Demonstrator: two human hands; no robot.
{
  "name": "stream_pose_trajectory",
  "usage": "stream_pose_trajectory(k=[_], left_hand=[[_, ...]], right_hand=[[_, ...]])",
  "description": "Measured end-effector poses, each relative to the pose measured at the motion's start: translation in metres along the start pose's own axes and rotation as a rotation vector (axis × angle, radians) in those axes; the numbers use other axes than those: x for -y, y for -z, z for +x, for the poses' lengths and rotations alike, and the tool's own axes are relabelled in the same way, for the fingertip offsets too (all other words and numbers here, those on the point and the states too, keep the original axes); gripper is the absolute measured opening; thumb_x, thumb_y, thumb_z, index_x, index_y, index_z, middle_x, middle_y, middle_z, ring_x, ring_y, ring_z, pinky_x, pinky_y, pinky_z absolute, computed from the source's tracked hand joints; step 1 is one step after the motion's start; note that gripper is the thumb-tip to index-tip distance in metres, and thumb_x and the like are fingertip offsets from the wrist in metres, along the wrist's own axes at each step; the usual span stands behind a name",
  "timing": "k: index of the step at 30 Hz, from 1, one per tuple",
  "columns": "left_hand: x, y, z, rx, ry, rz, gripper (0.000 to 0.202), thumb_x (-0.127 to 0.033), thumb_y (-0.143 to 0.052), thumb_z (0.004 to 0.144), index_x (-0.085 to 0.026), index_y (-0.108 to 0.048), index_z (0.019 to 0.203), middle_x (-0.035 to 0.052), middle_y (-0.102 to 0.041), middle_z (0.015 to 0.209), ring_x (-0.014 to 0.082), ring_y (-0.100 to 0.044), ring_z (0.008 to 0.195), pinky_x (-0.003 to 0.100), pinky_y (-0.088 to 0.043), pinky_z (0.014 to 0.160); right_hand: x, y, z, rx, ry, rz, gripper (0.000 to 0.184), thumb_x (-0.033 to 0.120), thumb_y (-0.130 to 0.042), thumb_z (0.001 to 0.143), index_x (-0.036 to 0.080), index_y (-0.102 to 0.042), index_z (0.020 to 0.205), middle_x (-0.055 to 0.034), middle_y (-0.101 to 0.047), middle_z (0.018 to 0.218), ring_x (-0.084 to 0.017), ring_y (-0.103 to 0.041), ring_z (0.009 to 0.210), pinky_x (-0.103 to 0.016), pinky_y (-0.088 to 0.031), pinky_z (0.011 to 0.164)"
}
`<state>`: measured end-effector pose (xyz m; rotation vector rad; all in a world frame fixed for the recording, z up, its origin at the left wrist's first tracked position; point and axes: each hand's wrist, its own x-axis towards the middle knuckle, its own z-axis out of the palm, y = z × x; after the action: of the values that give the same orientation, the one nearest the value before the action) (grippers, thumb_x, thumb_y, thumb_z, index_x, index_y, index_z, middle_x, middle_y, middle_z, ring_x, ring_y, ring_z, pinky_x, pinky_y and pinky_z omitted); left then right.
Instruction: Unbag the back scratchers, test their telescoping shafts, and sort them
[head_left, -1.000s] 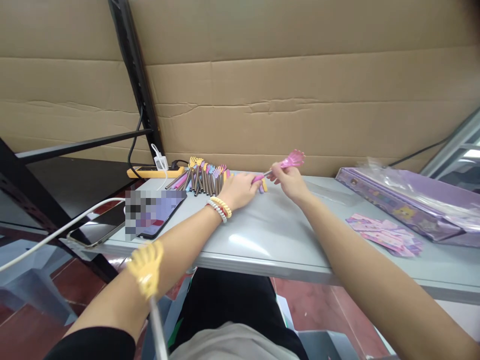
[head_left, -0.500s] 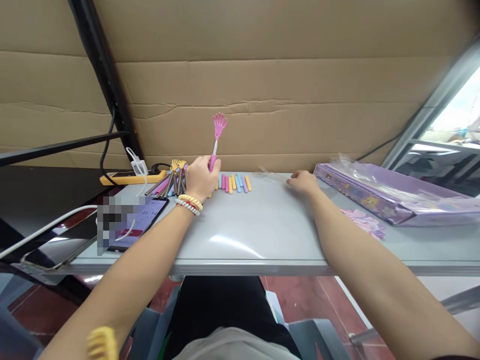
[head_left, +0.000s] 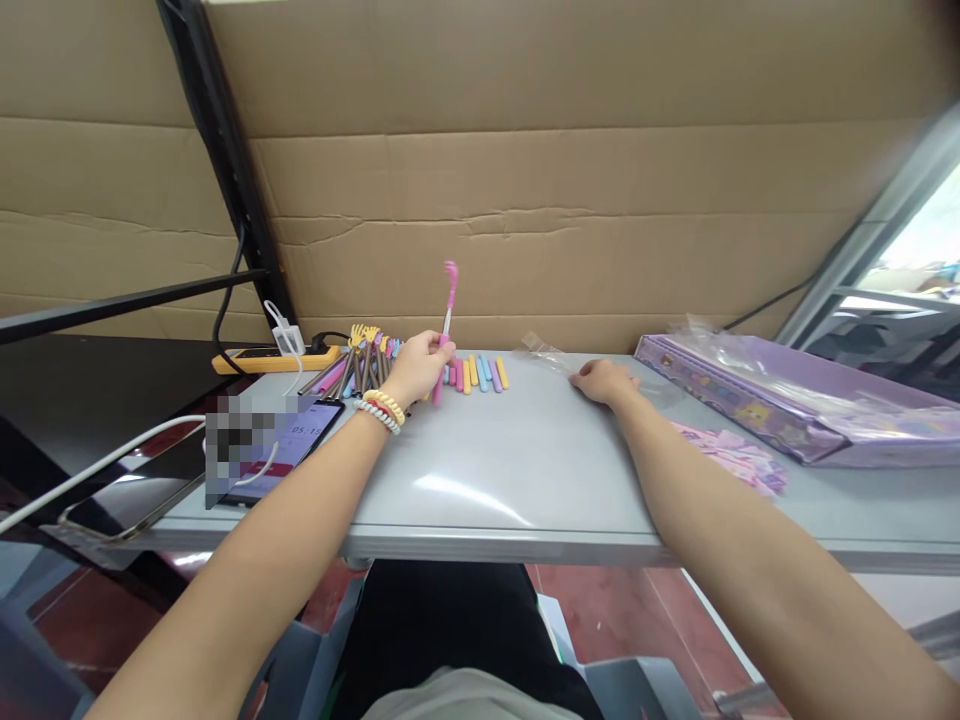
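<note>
Head view: we see the left hand near the far edge of the worktop, fingers curled tight round the pink grip of a pink back-scratcher. The scratcher stands nearly upright, claw head at top, grip end down near the tabletop; whether it touches we can't tell. Beaded bracelets on the left wrist.

The right hand lies palm down on the worktop, right of centre & near the far edge, fingers loosely bent and close together, tips at a clear plastic bag. Too blurred to say if it pinches the bag or only touches it.

Between the hands, just beside the left one, a row of coloured grip sleeves lies flat (pink, yellow, blue, purple). Left of the left hand, a bundle of more scratchers w/ metal shafts and yellow/pink heads, by the far edge.

Near the worktop's left edge: a phone w/ screen lit, a white cable running off toward it. A yellow power strip sits past the far-left corner. Right side: a purple box under clear wrap, and pink cards scattered in front of it. Cardboard wall behind.
</note>
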<state>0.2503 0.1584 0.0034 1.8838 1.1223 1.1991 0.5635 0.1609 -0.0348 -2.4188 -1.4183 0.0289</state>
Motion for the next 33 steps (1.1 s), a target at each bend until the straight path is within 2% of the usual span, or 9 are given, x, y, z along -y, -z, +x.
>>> stream_pose_trajectory(k=[4, 6, 12, 17, 20, 23, 27, 29, 33], left_hand=[[0.0003, -0.0006, -0.0027, 0.359, 0.17, -0.274, 0.022, -0.032, -0.058, 0.081, -0.018, -0.042, 0.081, 0.0069, -0.069, 0.074, 0.0162, -0.065, 0.068, 0.023, -0.041, 0.055], [0.0012, -0.0002, -0.0044, 0.464, 0.199, -0.344, 0.024, -0.028, -0.063, 0.078, -0.018, -0.042, 0.082, 0.0086, -0.069, 0.076, 0.0178, -0.066, 0.074, 0.024, -0.044, 0.058], [0.0051, 0.0048, -0.0059, 0.606, 0.19, -0.515, 0.028, -0.019, -0.07, 0.071, -0.014, -0.049, 0.09, 0.0129, -0.069, 0.093, 0.0187, -0.067, 0.081, 0.031, -0.05, 0.07], [0.0052, 0.0068, -0.0061, 0.673, 0.182, -0.542, 0.032, -0.019, -0.072, 0.068, -0.013, -0.051, 0.091, 0.0116, -0.069, 0.092, 0.0183, -0.065, 0.083, 0.033, -0.049, 0.076], [0.0031, 0.0055, -0.0056, 0.601, 0.186, -0.426, 0.032, -0.023, -0.071, 0.068, -0.015, -0.05, 0.089, 0.0071, -0.067, 0.081, 0.0158, -0.064, 0.073, 0.028, -0.047, 0.064], [0.0024, 0.0051, -0.0034, 0.454, 0.225, -0.145, 0.026, -0.027, -0.07, 0.066, -0.018, -0.047, 0.075, -0.003, -0.054, 0.057, 0.0099, -0.05, 0.048, 0.022, -0.033, 0.045], [0.0033, 0.007, -0.0006, 0.308, 0.161, 0.251, 0.03, -0.023, -0.066, 0.062, -0.019, -0.037, 0.056, -0.0072, -0.033, 0.047, 0.0069, -0.033, 0.044, 0.023, -0.022, 0.043], [0.0032, 0.0078, -0.0009, 0.341, 0.15, 0.372, 0.031, -0.023, -0.065, 0.06, -0.019, -0.034, 0.053, -0.0063, -0.032, 0.047, 0.0078, -0.032, 0.045, 0.024, -0.021, 0.044], [0.001, 0.0074, -0.0044, 0.537, 0.159, 0.513, 0.027, -0.029, -0.065, 0.058, -0.019, -0.04, 0.055, -0.0053, -0.038, 0.048, 0.0101, -0.034, 0.047, 0.026, -0.021, 0.046]], right_hand=[[0.0034, 0.0038, -0.0056, 0.03, -0.002, -0.021, 0.039, 0.04, -0.055, 0.075, 0.019, -0.065, 0.107, -0.0139, -0.059, 0.117, -0.034, -0.042, 0.121, -0.047, -0.034, 0.095], [0.004, 0.0047, -0.0067, 0.038, 0.001, -0.023, 0.04, 0.039, -0.054, 0.075, 0.019, -0.065, 0.108, -0.0141, -0.059, 0.117, -0.034, -0.042, 0.121, -0.046, -0.035, 0.094], [0.0054, 0.0059, -0.0075, 0.036, -0.003, -0.023, 0.043, 0.037, -0.056, 0.074, 0.019, -0.063, 0.112, -0.015, -0.059, 0.118, -0.035, -0.041, 0.122, -0.047, -0.036, 0.094], [0.0053, 0.0065, -0.009, 0.028, 0.01, -0.014, 0.042, 0.035, -0.056, 0.074, 0.019, -0.064, 0.112, -0.016, -0.058, 0.118, -0.035, -0.041, 0.121, -0.047, -0.036, 0.093], [0.0048, 0.0065, -0.0095, 0.012, 0.017, -0.006, 0.043, 0.034, -0.056, 0.074, 0.018, -0.063, 0.114, -0.0166, -0.058, 0.119, -0.035, -0.04, 0.122, -0.047, -0.036, 0.093], [0.0049, 0.0067, -0.0098, 0.01, 0.018, -0.006, 0.048, 0.033, -0.056, 0.074, 0.018, -0.06, 0.119, -0.017, -0.056, 0.122, -0.035, -0.039, 0.123, -0.047, -0.035, 0.095], [0.0052, 0.0067, -0.0093, 0.009, 0.011, -0.019, 0.054, 0.035, -0.053, 0.075, 0.016, -0.055, 0.126, -0.0173, -0.054, 0.126, -0.035, -0.037, 0.125, -0.049, -0.033, 0.097], [0.0047, 0.0057, -0.0081, 0.009, 0.004, -0.023, 0.057, 0.038, -0.051, 0.076, 0.017, -0.051, 0.13, -0.0174, -0.052, 0.128, -0.035, -0.035, 0.127, -0.05, -0.032, 0.097], [0.0026, 0.0013, -0.0039, 0.032, 0.016, -0.047, 0.058, 0.042, -0.047, 0.079, 0.017, -0.048, 0.131, -0.0185, -0.053, 0.126, -0.036, -0.036, 0.127, -0.052, -0.032, 0.096]])
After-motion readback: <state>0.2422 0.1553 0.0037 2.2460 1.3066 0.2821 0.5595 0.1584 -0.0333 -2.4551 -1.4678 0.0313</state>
